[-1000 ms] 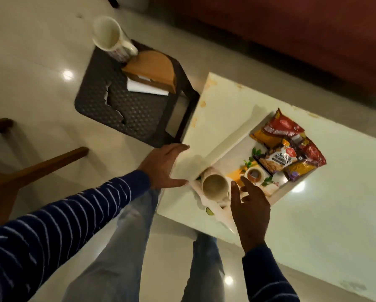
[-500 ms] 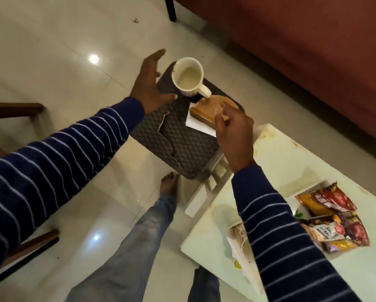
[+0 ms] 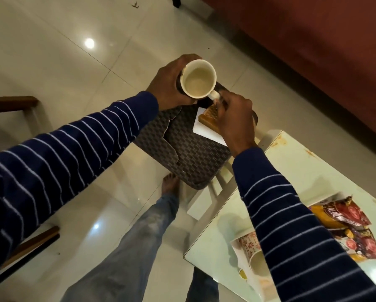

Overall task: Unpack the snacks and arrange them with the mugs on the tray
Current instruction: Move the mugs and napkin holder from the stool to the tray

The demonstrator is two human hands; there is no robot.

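Observation:
A cream mug (image 3: 199, 80) is lifted over the dark woven stool (image 3: 193, 153); my left hand (image 3: 169, 83) grips its body from the left. My right hand (image 3: 235, 118) has come in from the right and pinches the mug's handle with its fingertips. On the white table (image 3: 291, 162) at the lower right lies the white tray (image 3: 237, 244), partly hidden by my right sleeve. A second mug (image 3: 255, 261) with a floral print stands on it, and several red and yellow snack packets (image 3: 346, 223), still closed, lie at its far end.
A wooden holder (image 3: 207, 119) sits on white paper (image 3: 206, 134) on the stool, right under my right hand. A red sofa (image 3: 313, 51) runs along the back. Wooden chair parts (image 3: 12, 103) stand at the left. My legs and a bare foot (image 3: 170, 182) are below on the tiled floor.
My left hand closed round the mug and lifted it off the stool. My right hand left the wooden holder and took the mug's handle. The view turned from the table toward the stool.

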